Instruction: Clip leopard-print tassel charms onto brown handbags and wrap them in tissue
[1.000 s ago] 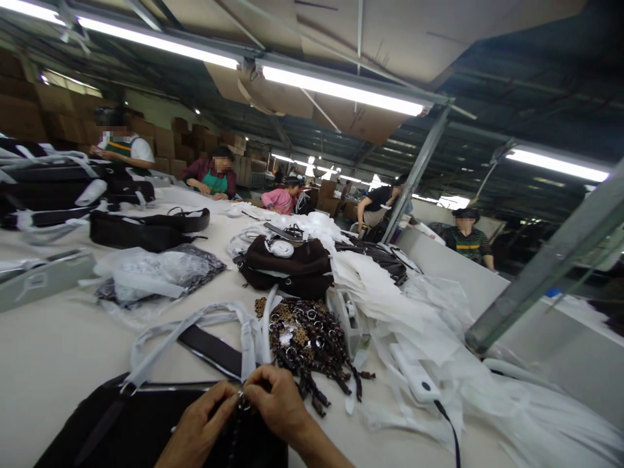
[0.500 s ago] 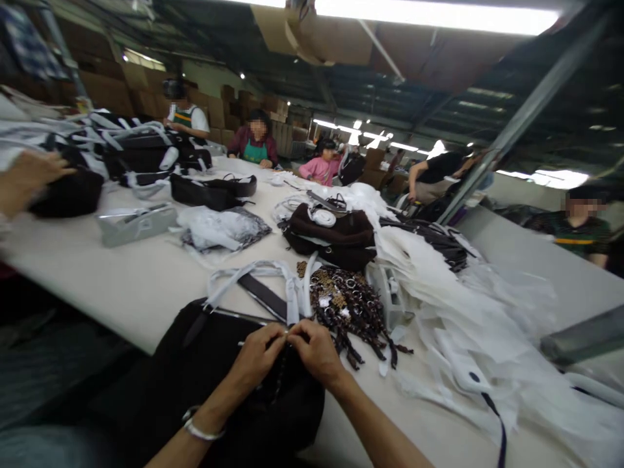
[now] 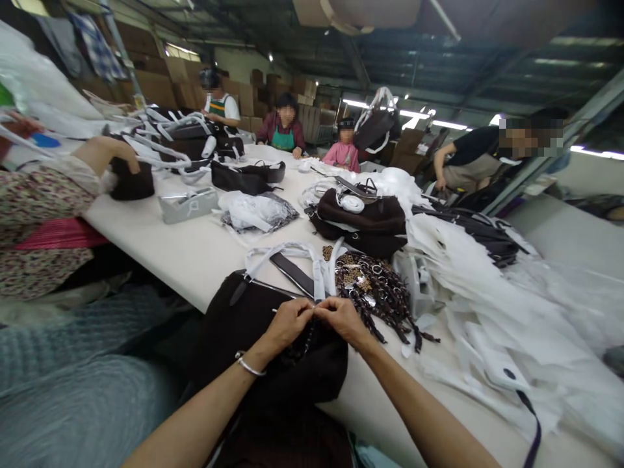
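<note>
A dark brown handbag (image 3: 229,338) lies at the table's front edge, its handles (image 3: 280,249) wrapped in white paper. My left hand (image 3: 291,323) and my right hand (image 3: 345,320) meet at the base of one wrapped handle, fingertips pinched together. Between them is the top end of a thin chain charm (image 3: 307,343), which hangs down over the bag's front; the exact join is hidden by my fingers. A heap of similar charms (image 3: 373,286), with metal rings, chains and dark braided ends, lies just beyond my right hand.
Behind the heap are a grey plastic bin (image 3: 413,283) and a stacked brown bag (image 3: 363,221). White packing sheets (image 3: 468,292) cover the right side. Farther left lie a plastic-wrapped packet (image 3: 258,211) and another grey bin (image 3: 189,207). A co-worker's arm (image 3: 104,156) reaches in at the left.
My view has swung left and down, bringing more of the co-worker at the left into sight. Both hands stay pinched at the same spot on the bag.
</note>
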The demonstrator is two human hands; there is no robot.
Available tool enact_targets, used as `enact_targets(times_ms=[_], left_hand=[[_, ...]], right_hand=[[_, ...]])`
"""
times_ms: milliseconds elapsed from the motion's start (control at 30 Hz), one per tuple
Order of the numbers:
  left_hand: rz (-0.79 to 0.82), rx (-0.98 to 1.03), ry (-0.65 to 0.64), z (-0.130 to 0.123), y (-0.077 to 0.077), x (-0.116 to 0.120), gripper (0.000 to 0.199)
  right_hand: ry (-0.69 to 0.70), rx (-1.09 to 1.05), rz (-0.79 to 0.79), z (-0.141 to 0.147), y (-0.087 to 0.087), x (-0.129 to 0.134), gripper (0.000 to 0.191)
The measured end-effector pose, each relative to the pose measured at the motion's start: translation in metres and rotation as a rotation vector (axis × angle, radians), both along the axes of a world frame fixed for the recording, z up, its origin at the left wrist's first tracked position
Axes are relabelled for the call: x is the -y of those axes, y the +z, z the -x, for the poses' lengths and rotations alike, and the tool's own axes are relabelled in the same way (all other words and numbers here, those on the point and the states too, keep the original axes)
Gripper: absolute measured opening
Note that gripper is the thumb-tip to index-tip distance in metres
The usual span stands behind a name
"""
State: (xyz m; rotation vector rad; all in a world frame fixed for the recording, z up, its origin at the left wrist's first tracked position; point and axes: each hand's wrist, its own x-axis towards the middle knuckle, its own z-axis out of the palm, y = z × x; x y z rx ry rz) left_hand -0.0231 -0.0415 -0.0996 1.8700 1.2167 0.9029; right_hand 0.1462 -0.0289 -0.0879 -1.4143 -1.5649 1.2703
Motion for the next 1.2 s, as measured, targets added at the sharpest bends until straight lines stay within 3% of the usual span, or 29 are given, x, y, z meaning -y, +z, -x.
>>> enact_targets(times_ms=[100, 200, 267, 333, 400, 500, 700, 767, 900, 967, 1100, 1200], left_hand=[[0.011, 0.013, -0.046, 0.005, 0.009, 0.004, 0.024], [-0.061, -0.016, -0.018, 0.017, 0.018, 0.011, 0.021], [-0.138, -0.145, 0.080, 0.026, 0.022, 0.016, 0.028], [-0.168, -0.339, 0.126, 0.033, 0.021, 0.019, 0.027], [-0.169, -0.491, 0.080, 0.034, 0.018, 0.020, 0.028], [-0.192, -0.561, 0.014, 0.030, 0.013, 0.022, 0.026], [-0.160, -0.530, 0.012, 0.019, 0.020, 0.028, 0.007], [-0.135, -0.518, 0.012, 0.016, 0.023, 0.030, 0.004], [0.038, -0.367, 0.068, 0.014, 0.025, 0.035, 0.005], [0.130, -0.302, 0.094, 0.016, 0.024, 0.035, 0.007], [0.278, -0.214, 0.104, 0.021, 0.018, 0.031, 0.011], [0.392, -0.121, 0.040, 0.021, 0.014, 0.029, 0.019]], right_hand=[[0.000, -0.039, -0.005, -0.014, 0.015, -0.001, 0.030], [-0.125, -0.095, -0.098, -0.039, 0.038, 0.005, 0.036], [-0.177, -0.083, -0.114, -0.050, 0.049, 0.015, 0.036], [-0.126, -0.069, -0.035, -0.048, 0.053, 0.030, 0.034], [-0.039, -0.074, 0.079, -0.036, 0.049, 0.045, 0.031], [0.027, -0.035, 0.224, -0.014, 0.034, 0.060, 0.024], [0.095, 0.046, 0.486, -0.008, 0.008, 0.053, 0.027], [0.118, 0.168, 0.431, -0.004, 0.005, 0.050, 0.030], [0.101, 0.599, -0.014, 0.018, 0.005, 0.054, 0.028], [0.074, 0.786, -0.139, 0.029, 0.005, 0.057, 0.024], [0.014, 0.892, -0.103, 0.034, 0.008, 0.060, 0.018], [-0.057, 0.633, -0.013, 0.025, 0.016, 0.063, 0.012]])
